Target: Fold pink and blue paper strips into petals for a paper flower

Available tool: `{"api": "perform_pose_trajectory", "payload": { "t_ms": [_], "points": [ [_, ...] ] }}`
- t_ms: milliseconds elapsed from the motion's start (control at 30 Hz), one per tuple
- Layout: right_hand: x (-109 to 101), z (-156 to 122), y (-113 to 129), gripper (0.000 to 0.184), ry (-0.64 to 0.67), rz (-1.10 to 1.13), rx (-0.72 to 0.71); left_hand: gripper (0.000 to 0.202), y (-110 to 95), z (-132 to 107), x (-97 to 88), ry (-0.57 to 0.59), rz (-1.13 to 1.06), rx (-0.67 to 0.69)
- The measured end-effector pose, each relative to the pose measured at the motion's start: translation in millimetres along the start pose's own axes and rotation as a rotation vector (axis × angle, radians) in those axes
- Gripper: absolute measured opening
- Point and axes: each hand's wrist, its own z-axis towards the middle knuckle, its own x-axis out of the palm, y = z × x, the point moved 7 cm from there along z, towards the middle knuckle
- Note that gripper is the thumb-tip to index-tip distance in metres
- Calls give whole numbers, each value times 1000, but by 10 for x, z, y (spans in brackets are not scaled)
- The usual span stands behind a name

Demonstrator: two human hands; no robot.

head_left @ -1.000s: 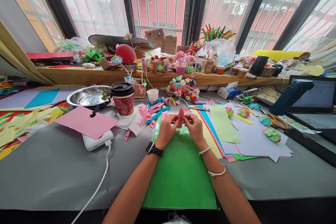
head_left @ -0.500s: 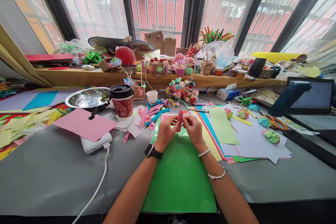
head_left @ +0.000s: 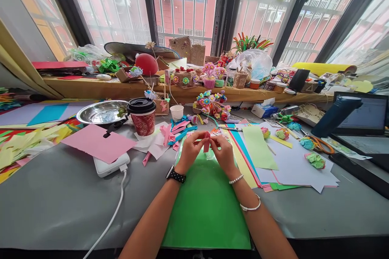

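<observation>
A small folded strip of pink paper [head_left: 206,145] is pinched between my two hands, above the far end of a green sheet [head_left: 209,202]. My left hand [head_left: 192,150] is closed on its left side, thumb and fingertips together. From the right, my right hand [head_left: 222,151] pinches the same paper. Fingers cover part of the folds. Left of my hands, folded pink paper pieces [head_left: 166,134] and blue strips lie on a white tissue [head_left: 156,147].
On the left are a lidded red cup [head_left: 142,123], a metal dish [head_left: 91,112], and pink card [head_left: 100,143] over a white power bank [head_left: 111,166] with a cable. Coloured sheets [head_left: 285,170], crumpled paper balls [head_left: 315,160] and orange-handled scissors [head_left: 322,144] lie right.
The pink paper has tipped, its pointed top lower and now mostly between my fingertips. My left wrist has turned slightly; both hands keep their grip.
</observation>
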Motion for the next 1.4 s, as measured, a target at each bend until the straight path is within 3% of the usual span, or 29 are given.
{"api": "perform_pose_trajectory", "payload": {
  "t_ms": [233,400,567,867,1067,1267,1400],
  "points": [
    [27,-10,-10,17,18,-74,-35,23,17,-4,0,16,-13,-62],
    [36,-15,30,20,23,-164,-90,40,-31,2,16,85,-44,-20],
    [54,-17,46,20,39,-192,-118,31,-50,9,-18,84,28,15],
    [53,-13,34,21,44,-227,-121,30,12,3,-6,71,-62,-49],
    [32,-18,22,20,26,-225,-111,25,0,9,-15,36,37,-70],
    [17,4,-27,17,5,-194,-57,28,90,-1,97,211,69,-172],
    [29,11,-68,15,17,-153,-4,26,88,-14,92,217,198,-153]
  ]
}}
